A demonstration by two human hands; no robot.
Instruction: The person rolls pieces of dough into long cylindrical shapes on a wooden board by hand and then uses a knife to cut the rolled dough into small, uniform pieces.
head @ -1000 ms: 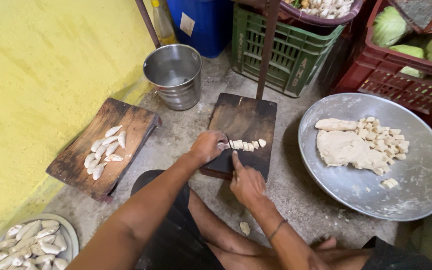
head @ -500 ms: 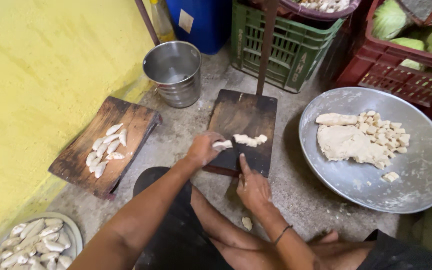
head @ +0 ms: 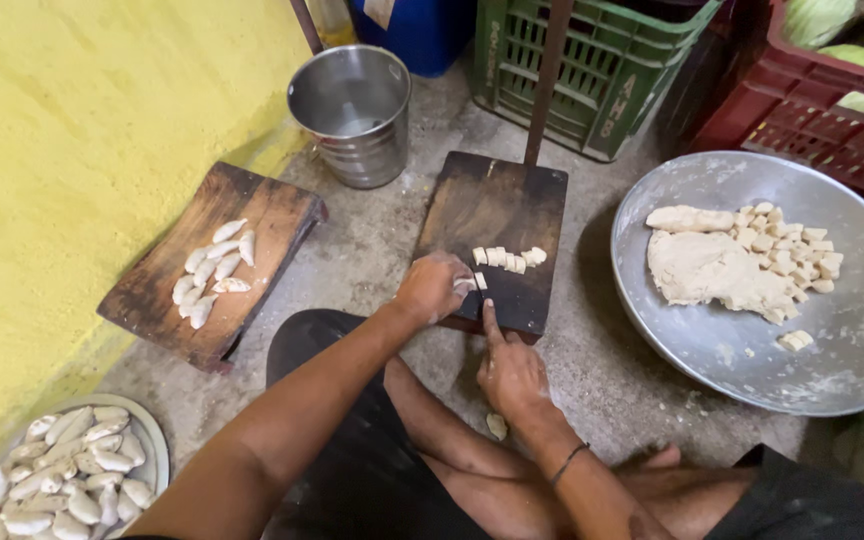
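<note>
Moved: since half a second ago the left hand [head: 434, 288] has closed over one dough bit [head: 478, 281] at the near edge of the board [head: 492, 205]; the row of bits [head: 507, 258] lies a little farther up the board than before; the right hand [head: 512, 375] has stayed where it was, forefinger out.
Left hand: curled, fingertips pinching the one bit against the board; the grip itself is partly hidden by the knuckles.
Right hand: holds nothing; palm down, forefinger pointing onto the near edge of the board, the other fingers loosely folded.
Dough bits: short row in the middle of the board, touching one another, just beyond the left fingertips; more bits and a dough slab [head: 712, 272] lie in the metal pan [head: 852, 360] to the right.
Handling: by its look soft, light, likely tacky; a hard squeeze would flatten it; best taken lightly at its sides with fingertips.
Shaped pieces: on the second board [head: 142, 290] by the yellow wall, and heaped on a plate [head: 157, 445] at lower left.
Around: steel pail [head: 352, 110] beyond the boards; green crate [head: 602, 75] and red crate [head: 802, 120] behind; a scrap of dough on the floor by the right wrist.
</note>
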